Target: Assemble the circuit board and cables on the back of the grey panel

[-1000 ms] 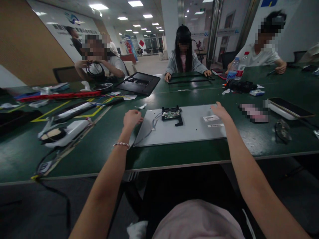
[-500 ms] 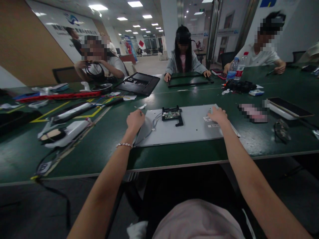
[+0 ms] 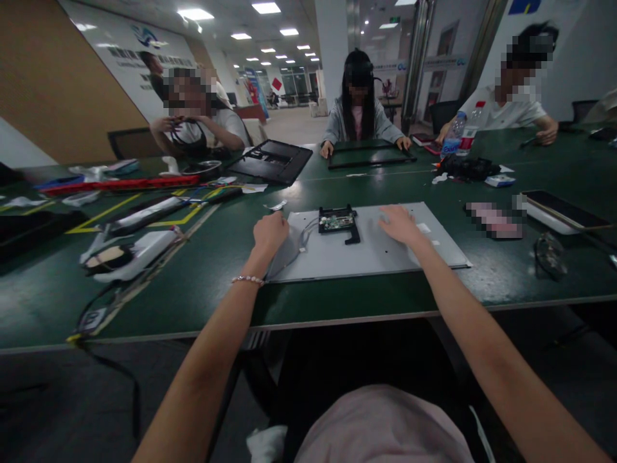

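A flat light-grey panel [image 3: 366, 260], like the back of a display, lies on the green table in front of me. A green circuit board in a black plastic bracket [image 3: 337, 222] rests on its upper middle, and a thin grey cable [image 3: 301, 241] curves across the panel's left part. At the panel's left edge, my left hand [image 3: 270, 235] is closed with its fingers curled; what they hold, if anything, is hidden. Over the panel, right of the board, my right hand [image 3: 399, 224] has its fingers stretched out and holds nothing.
Beyond the panel a person handles a black frame [image 3: 371, 166]; a black plastic cover [image 3: 272, 161] lies to its left. White and black parts [image 3: 139, 254] and a red strip [image 3: 120, 184] lie left. Bottles [image 3: 453, 135], a phone [image 3: 563, 209] and a clear round object [image 3: 549, 254] are right.
My right hand has moved left from the panel's right side, uncovering white labels there. My left hand stays at the left edge. The view has shifted slightly.
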The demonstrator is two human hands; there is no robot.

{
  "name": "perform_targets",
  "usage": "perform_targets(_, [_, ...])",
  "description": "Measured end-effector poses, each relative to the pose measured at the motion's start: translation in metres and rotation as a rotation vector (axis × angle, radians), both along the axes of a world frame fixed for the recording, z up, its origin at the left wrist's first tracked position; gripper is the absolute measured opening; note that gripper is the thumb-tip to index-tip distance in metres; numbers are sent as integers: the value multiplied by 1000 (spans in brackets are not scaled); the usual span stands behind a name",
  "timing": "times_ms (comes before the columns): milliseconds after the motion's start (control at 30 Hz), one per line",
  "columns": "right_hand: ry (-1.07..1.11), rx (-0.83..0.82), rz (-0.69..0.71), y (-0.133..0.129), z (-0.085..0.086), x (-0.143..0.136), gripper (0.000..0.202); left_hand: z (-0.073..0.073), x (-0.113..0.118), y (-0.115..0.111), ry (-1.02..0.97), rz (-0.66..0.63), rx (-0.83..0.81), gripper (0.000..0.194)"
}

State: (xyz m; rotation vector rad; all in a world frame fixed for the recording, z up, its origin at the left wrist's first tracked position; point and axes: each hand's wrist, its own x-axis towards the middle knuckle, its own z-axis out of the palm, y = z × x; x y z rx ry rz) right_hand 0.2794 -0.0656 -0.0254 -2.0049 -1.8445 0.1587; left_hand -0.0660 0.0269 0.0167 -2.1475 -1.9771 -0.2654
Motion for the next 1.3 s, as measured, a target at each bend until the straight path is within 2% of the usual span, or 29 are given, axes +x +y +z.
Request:
perform_targets(267, [-1, 159, 459, 8, -5, -29, 44, -3, 5, -3, 7, -38, -19, 37])
perform_targets(333, [27, 187, 516, 7, -5, -32, 42, -3, 8, -4, -10, -90, -1, 37])
perform_targets(433, [60, 199, 561, 5, -4, -34, 39, -5, 12, -4, -92, -252, 10, 42])
perform_targets(600, [53, 182, 596, 1, -2, -35, 27, -17, 23, -1, -299, -582, -122, 56])
perform_targets(733, [93, 182, 597, -1, 0, -36, 19, -26, 30, -1, -340, -737, -239, 63])
perform_targets(867, [144, 200, 609, 0, 2, -35, 13, -27, 31, -4, -331, -782, -287, 64])
perform_targets(967, [161, 208, 617, 2, 4, -32, 22, -23, 32, -7, -324, -797, -291, 61])
perform_targets(1067, [163, 189, 631, 3, 7, -31, 31, -22, 36, -12, -338, -869, -281, 60])
perform_targets(1233, [183, 225, 523, 4, 7, -31, 26, -24, 40, -15, -345, -890, -278, 61])
perform_targets(1300, [172, 218, 489, 4, 4, -29, 36, -24, 40, -14, -352, -913, -274, 61])
